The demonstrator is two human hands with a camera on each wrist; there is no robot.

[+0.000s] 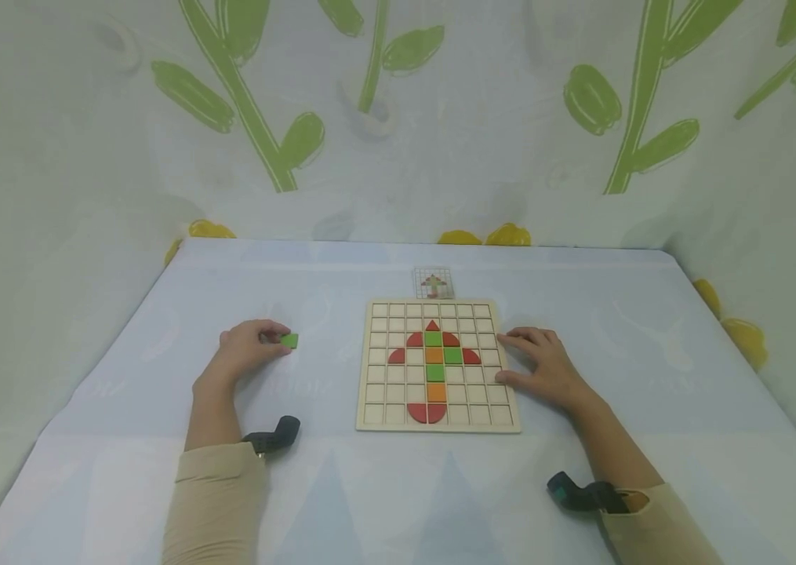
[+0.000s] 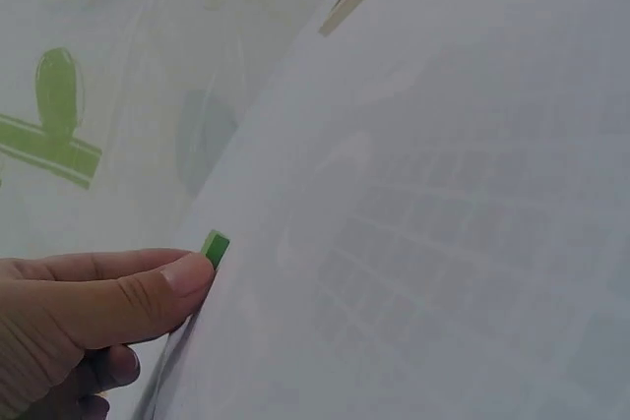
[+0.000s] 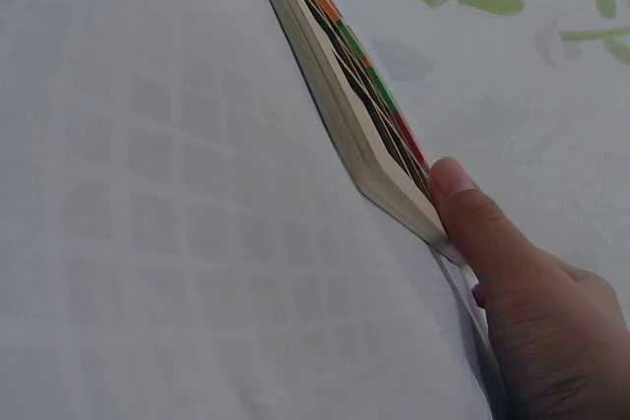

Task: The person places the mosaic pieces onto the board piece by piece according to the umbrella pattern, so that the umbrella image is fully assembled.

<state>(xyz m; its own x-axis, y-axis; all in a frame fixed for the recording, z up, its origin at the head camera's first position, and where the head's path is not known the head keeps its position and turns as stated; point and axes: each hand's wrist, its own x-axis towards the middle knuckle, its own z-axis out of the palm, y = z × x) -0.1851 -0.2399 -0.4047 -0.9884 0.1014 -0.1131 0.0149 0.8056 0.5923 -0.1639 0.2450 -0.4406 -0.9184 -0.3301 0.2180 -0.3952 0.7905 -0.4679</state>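
Observation:
Over the table's left part, my left hand pinches a small green square tile between thumb and fingers. In the left wrist view the green tile sticks out past the thumb tip. A wooden grid board lies in the middle, holding several red, green and orange tiles in an arrow-like or rocket-like figure. My right hand rests at the board's right edge, thumb and fingers extended and touching it. The right wrist view shows the thumb against the rim of the board.
A small pattern card with a similar figure lies just behind the board. The white tabletop reaches back to a leaf-printed curtain. Each forearm carries a black wrist camera, the left one near the table's front.

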